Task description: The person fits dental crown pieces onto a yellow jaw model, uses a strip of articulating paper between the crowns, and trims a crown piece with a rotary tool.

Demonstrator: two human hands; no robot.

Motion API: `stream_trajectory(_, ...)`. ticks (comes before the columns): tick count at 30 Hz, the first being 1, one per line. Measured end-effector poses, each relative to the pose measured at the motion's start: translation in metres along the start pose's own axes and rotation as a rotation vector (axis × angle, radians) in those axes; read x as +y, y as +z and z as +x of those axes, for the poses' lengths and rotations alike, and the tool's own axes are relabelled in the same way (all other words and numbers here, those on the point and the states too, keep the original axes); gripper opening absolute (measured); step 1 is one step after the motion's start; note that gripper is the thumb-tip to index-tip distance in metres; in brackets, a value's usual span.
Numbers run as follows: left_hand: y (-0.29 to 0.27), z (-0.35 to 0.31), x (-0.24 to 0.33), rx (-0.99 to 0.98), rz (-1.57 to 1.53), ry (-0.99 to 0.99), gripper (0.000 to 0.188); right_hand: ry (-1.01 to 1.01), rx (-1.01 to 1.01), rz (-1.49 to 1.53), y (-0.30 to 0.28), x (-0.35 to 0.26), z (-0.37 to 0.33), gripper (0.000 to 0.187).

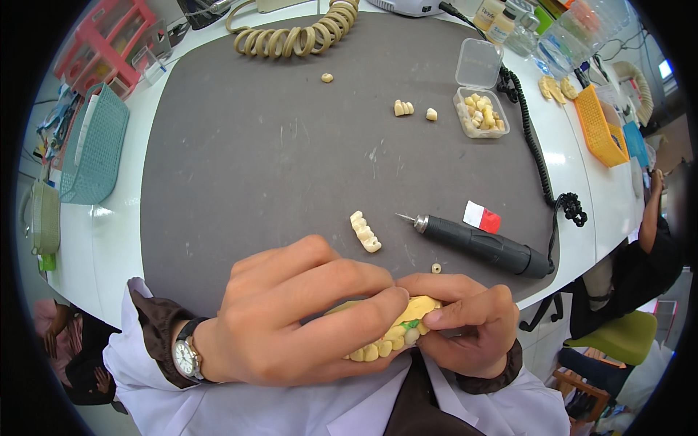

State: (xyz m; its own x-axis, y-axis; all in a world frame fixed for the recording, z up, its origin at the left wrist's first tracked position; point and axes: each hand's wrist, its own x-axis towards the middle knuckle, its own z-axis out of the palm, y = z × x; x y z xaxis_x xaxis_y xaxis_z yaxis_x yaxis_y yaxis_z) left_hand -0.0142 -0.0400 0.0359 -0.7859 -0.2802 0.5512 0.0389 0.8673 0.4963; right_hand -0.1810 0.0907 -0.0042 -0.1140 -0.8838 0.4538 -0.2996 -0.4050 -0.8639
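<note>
Close to my body, both hands grip a yellow dental cast [371,352] with a row of teeth facing me. My left hand [305,316] curls over the cast's left part, its fingers hiding much of it. Thumb and fingers of my right hand [465,320] pinch its right end. A green patch [410,325] shows on the cast beside a paler, greyish tooth [411,336]. Just beyond my hands lies a dental bridge [365,232] of several joined teeth. A single small crown [436,268] rests near my right hand.
A black handpiece [483,245] with a thin pointed bur lies at right, its coiled cord [534,138] running back. Beside it is a red-and-white piece [482,216]. Farther off are loose crowns [403,108] and an open clear box [480,129] of teeth. Baskets flank the grey mat [240,167].
</note>
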Motion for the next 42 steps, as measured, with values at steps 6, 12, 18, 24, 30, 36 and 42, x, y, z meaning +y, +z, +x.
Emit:
stream_trajectory(6, -0.001, 0.000, -0.001, -0.021, 0.004, 0.007, 0.045, 0.022, 0.040, -0.028, 0.002, 0.001, 0.001, 0.045)
stream_trajectory(12, -0.003, 0.003, -0.002, -0.094, -0.017, -0.062, 0.043, -0.008, 0.013, -0.274, -0.001, -0.001, 0.007, 0.055)
stream_trajectory(18, -0.003, 0.008, -0.006, -0.195, -0.265, -0.271, 0.044, 0.026, 0.048, -0.282, -0.001, 0.000, 0.006, 0.052)
stream_trajectory(24, -0.004, 0.008, -0.004, -0.213, -0.469, -0.505, 0.041, 0.062, 0.005, -0.307, -0.006, -0.004, 0.006, 0.041)
stream_trajectory(30, -0.009, 0.012, -0.006, -0.273, -0.535, -0.594, 0.034, 0.036, 0.091, -0.254, -0.001, 0.002, 0.012, 0.038)
stream_trajectory(36, -0.007, 0.011, -0.010, -0.307, -0.554, -0.638, 0.029, 0.018, 0.070, -0.355, -0.001, 0.000, 0.017, 0.032)
stream_trajectory(42, -0.007, 0.010, -0.013, -0.343, -0.598, -0.693, 0.024, 0.094, 0.023, -0.379, -0.001, -0.005, 0.019, 0.033)
